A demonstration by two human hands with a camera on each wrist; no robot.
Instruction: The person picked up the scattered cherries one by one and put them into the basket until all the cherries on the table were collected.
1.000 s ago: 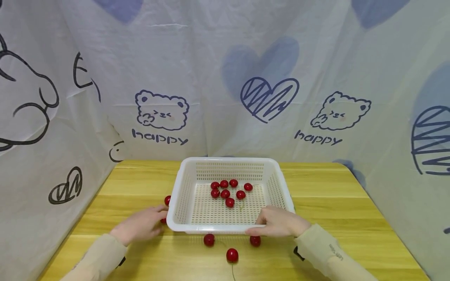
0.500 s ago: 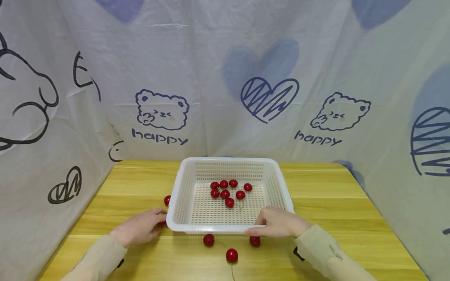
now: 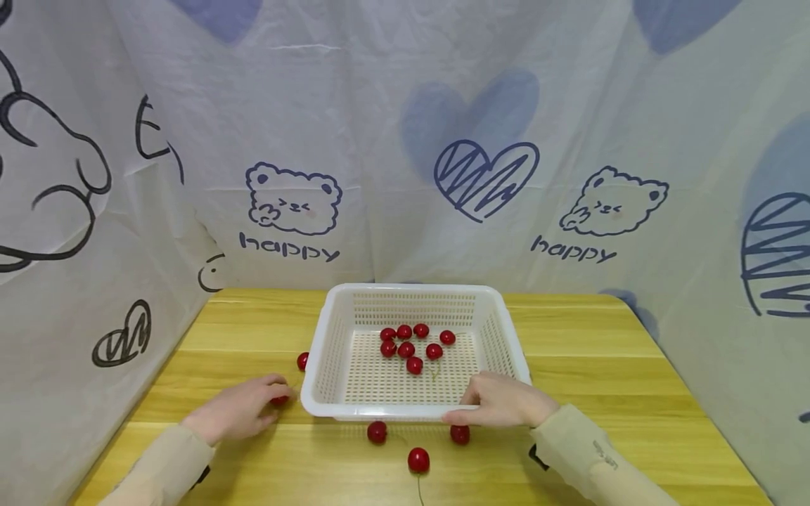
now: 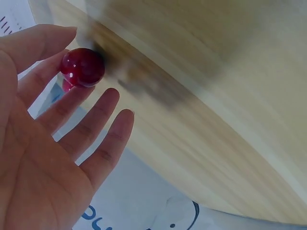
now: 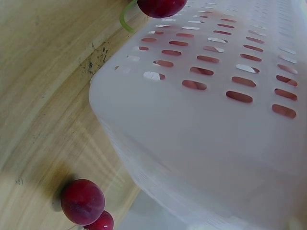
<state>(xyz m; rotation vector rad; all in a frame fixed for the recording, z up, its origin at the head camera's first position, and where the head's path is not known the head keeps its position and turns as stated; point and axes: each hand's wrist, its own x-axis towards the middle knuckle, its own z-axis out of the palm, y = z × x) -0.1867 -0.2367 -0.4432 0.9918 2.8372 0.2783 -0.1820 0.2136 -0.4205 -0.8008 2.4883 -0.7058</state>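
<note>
My left hand point(image 3: 237, 411) is on the table left of the white plastic basket point(image 3: 319, 344). Its fingers are spread and gently bent, fingertips at a red cherry point(image 4: 84, 67); the thumb tip stands just apart from it in the left wrist view. Another cherry point(image 4: 66, 86) shows partly behind those fingers. My right hand point(image 3: 503, 400) grips the basket's near rim at the right corner, thumb outside and fingers over the edge. Several cherries point(image 3: 414, 365) lie on the basket floor. In the right wrist view, the basket's slotted side point(image 5: 192, 120) fills much of the frame.
One cherry point(image 3: 303, 361) lies against the basket's left side. In front are a stemmed cherry point(image 3: 418, 460) and another cherry point(image 3: 377, 432); one more cherry point(image 3: 460, 434) sits below the right hand. A printed cloth point(image 3: 392, 232) stands behind the wooden table point(image 3: 588, 351).
My left hand has drawn back to the left, away from the basket, and the cherry at its fingertips has moved left too. The right hand and basket have stayed in place.
</note>
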